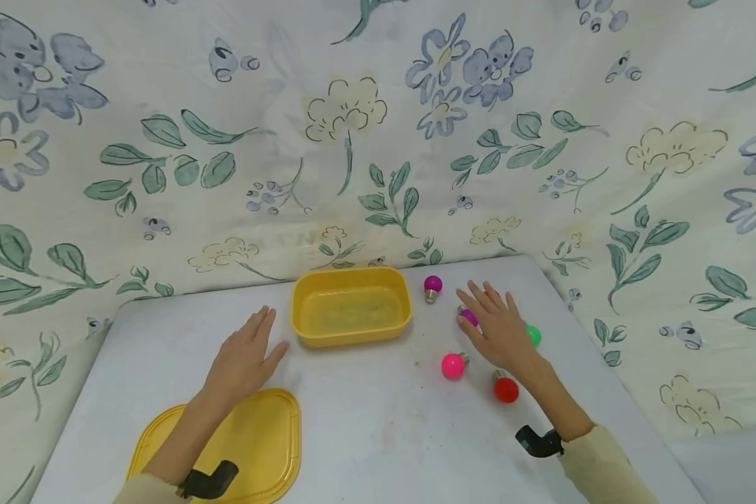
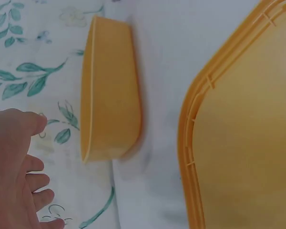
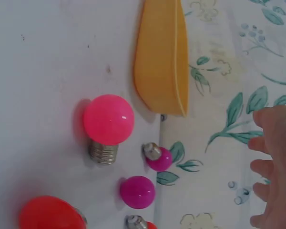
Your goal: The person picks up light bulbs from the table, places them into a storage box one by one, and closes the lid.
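My left hand [image 1: 242,358] hovers with its fingers straight and nothing in them, between the yellow tub [image 1: 351,338] and the yellow lid [image 1: 261,448]. Fingers extended, my right hand [image 1: 498,329] is held over a group of coloured light bulbs and holds nothing. Around it lie a pink bulb [image 1: 453,366], a red bulb [image 1: 506,390], a green bulb [image 1: 533,335] and a purple bulb [image 1: 468,317]. Another red bulb [image 1: 491,297] is partly hidden behind the fingers. A magenta bulb [image 1: 432,283] lies between this hand and the tub.
The white table [image 1: 378,434] ends against a floral cloth [image 1: 378,175] hanging behind it and along the right side. A dark wrist camera [image 1: 209,481] is strapped to the left wrist, another camera [image 1: 538,442] to the right wrist.
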`<state>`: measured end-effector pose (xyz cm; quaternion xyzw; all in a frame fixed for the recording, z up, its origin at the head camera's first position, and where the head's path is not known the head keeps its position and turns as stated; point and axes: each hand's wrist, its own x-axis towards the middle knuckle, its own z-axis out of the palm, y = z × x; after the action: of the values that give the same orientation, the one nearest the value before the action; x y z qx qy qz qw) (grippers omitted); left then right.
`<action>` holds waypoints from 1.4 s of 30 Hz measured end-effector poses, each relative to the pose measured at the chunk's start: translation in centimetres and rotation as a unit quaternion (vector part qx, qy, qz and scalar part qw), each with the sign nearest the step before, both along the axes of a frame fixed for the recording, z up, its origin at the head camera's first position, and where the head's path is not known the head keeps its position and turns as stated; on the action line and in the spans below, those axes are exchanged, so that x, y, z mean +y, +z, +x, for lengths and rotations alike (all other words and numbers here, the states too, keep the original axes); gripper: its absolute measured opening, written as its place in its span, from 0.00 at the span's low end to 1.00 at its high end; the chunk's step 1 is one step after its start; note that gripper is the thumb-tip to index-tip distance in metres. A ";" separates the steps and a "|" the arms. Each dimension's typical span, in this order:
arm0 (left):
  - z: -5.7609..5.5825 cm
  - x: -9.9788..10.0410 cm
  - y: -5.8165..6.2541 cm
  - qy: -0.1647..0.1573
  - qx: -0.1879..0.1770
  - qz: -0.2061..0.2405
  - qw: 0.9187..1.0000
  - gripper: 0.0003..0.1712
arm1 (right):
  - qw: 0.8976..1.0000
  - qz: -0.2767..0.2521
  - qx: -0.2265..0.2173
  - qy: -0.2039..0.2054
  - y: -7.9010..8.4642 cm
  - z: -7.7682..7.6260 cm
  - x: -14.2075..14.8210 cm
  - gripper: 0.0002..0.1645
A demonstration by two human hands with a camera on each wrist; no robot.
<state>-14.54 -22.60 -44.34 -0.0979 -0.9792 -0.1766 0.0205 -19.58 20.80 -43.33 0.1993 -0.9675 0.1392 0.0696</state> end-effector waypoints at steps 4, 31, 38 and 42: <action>-0.7 0.6 -0.6 -0.009 0.000 -0.002 1.000 0.39 | 1.000 -0.029 -0.010 0.006 -0.5 0.1 0.2 0.34; -5.4 1.9 -4.2 0.008 -0.035 -0.021 0.999 0.39 | 0.980 -0.141 -0.140 -0.030 -5.0 2.2 0.6 0.28; -6.4 2.0 -4.2 0.015 -0.050 -0.028 0.998 0.39 | 0.978 -0.139 -0.151 -0.028 -5.8 2.7 0.8 0.26; -6.8 2.0 -4.3 0.019 -0.058 -0.038 0.997 0.40 | 0.979 -0.132 -0.154 -0.031 -6.1 2.8 0.8 0.26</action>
<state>-21.39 -20.61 -48.68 -0.0692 -0.9864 -0.1444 -0.0369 -16.74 21.64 -49.47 0.1347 -0.9454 0.2924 -0.0500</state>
